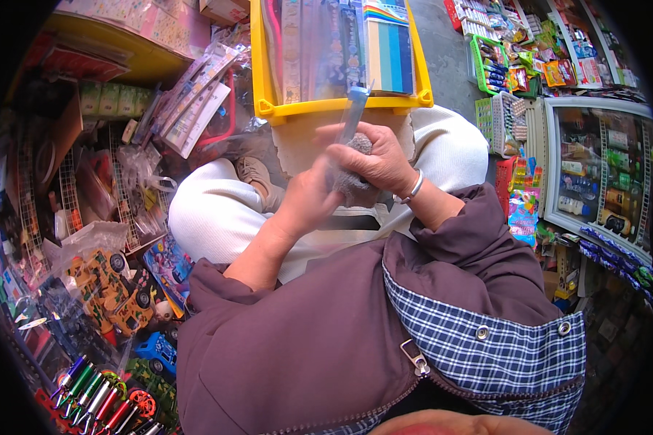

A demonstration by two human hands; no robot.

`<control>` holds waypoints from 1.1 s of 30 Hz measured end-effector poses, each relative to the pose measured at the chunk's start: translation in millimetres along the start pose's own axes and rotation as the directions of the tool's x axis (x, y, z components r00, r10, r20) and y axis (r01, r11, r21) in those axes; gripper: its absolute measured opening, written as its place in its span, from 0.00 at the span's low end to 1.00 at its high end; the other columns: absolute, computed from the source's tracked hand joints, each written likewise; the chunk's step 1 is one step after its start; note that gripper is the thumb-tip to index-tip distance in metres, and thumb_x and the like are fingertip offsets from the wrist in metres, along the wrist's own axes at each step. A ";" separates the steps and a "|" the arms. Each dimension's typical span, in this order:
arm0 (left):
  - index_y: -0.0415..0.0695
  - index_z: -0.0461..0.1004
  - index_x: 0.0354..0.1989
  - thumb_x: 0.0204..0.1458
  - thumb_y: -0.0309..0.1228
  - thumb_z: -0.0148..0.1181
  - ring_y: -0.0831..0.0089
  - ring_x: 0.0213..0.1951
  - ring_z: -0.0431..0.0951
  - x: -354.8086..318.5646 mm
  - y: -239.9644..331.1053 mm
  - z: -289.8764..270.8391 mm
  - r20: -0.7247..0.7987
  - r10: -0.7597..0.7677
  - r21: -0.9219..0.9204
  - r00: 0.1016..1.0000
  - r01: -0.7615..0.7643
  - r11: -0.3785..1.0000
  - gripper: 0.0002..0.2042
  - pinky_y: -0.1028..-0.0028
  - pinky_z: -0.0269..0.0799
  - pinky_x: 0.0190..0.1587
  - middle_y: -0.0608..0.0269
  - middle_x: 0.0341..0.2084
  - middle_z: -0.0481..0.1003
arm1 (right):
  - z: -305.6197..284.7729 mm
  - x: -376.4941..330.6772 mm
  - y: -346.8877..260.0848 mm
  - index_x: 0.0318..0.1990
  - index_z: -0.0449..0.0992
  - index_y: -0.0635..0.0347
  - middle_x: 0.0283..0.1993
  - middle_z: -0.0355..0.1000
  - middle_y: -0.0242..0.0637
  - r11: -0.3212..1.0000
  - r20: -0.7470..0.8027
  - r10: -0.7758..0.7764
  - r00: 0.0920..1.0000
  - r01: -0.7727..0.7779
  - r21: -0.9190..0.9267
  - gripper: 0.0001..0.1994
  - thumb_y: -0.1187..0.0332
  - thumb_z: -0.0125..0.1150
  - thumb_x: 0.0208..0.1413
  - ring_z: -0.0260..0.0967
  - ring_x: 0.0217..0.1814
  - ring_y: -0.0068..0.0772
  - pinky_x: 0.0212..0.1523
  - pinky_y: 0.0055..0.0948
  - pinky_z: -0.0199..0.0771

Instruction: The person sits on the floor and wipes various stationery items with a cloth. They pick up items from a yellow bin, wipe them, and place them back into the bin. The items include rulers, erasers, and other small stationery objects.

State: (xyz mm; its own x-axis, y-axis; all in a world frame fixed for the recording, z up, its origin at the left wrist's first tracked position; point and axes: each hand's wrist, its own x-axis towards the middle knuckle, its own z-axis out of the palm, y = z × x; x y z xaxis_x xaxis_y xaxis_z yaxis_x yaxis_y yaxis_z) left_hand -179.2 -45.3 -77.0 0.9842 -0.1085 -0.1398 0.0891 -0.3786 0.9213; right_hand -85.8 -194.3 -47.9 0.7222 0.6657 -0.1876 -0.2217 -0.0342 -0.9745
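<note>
Grey, nubbly cloth (353, 187) is bunched in your right hand (382, 159), its fingers closed over the soft folds and pressing them against a slim, translucent bluish case (355, 109) just above centre, toward twelve o'clock. The case is long and straight-sided, tilted with its top toward one o'clock, and its upper end overlaps the rim of the smooth yellow plastic bin (297, 109) at twelve. Your left hand (310, 197) is blurred, but it appears wrapped around the case's lower end. A rigid, shiny bangle (413, 186) circles your right wrist. Inside the bin, glossy flat packs stand upright in clear film, with a striped rectangular box (389, 58) at their right. Your ribbed white trousers (453, 141) flank the bin. At ten o'clock, thin packets (194, 109) fan out in crinkled plastic; at eight, a blocky camouflage toy truck (109, 291) shows chunky black wheels. Toward three stands a glass-fronted cabinet (602, 170) with a pale frame, holding rounded bottles.
</note>
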 end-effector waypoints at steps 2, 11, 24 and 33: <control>0.43 0.62 0.49 0.43 0.26 0.56 0.44 0.36 0.75 0.2 -4.2 1.7 -0.028 0.061 -0.016 0.998 -0.062 0.998 0.21 0.56 0.70 0.36 0.45 0.30 0.75 | 2.3 -0.2 1.1 0.47 0.74 0.63 0.41 0.74 0.33 1.000 0.015 -0.011 1.000 0.011 -0.026 0.18 0.62 0.63 0.52 0.70 0.43 0.20 0.46 0.24 0.70; 0.41 0.64 0.47 0.42 0.24 0.54 0.45 0.36 0.75 2.7 -14.6 5.0 -0.031 0.097 -0.019 0.995 -0.098 0.995 0.20 0.57 0.71 0.37 0.45 0.30 0.75 | 3.1 -2.7 -1.6 0.47 0.75 0.59 0.41 0.74 0.30 0.987 0.089 0.046 0.995 -0.032 -0.155 0.16 0.66 0.64 0.51 0.69 0.42 0.18 0.48 0.24 0.69; 0.41 0.66 0.46 0.43 0.24 0.54 0.56 0.35 0.76 5.7 4.1 -17.9 -0.114 -0.017 0.100 0.993 0.028 0.995 0.18 0.65 0.71 0.38 0.51 0.33 0.74 | -0.9 -0.8 1.9 0.46 0.75 0.63 0.39 0.74 0.31 0.996 -0.028 -0.028 0.999 0.025 -0.090 0.12 0.70 0.59 0.55 0.69 0.41 0.18 0.45 0.21 0.70; 0.36 0.66 0.53 0.60 0.35 0.48 0.75 0.48 0.69 8.0 8.6 -17.8 -0.166 -0.064 -0.586 0.984 -0.047 0.809 0.17 0.73 0.64 0.52 0.60 0.46 0.70 | 4.9 -2.0 2.5 0.41 0.76 0.63 0.33 0.75 0.34 0.976 0.080 -0.081 0.994 0.095 -0.195 0.14 0.63 0.62 0.52 0.70 0.37 0.20 0.40 0.23 0.70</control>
State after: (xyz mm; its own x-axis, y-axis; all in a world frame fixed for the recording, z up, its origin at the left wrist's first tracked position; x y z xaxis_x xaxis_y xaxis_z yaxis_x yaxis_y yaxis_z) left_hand -167.8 -33.1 -63.8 0.9883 0.0700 -0.1358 0.1157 0.2373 0.9645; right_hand -91.1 -192.0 -49.3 0.6833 0.7236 -0.0977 -0.0199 -0.1152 -0.9931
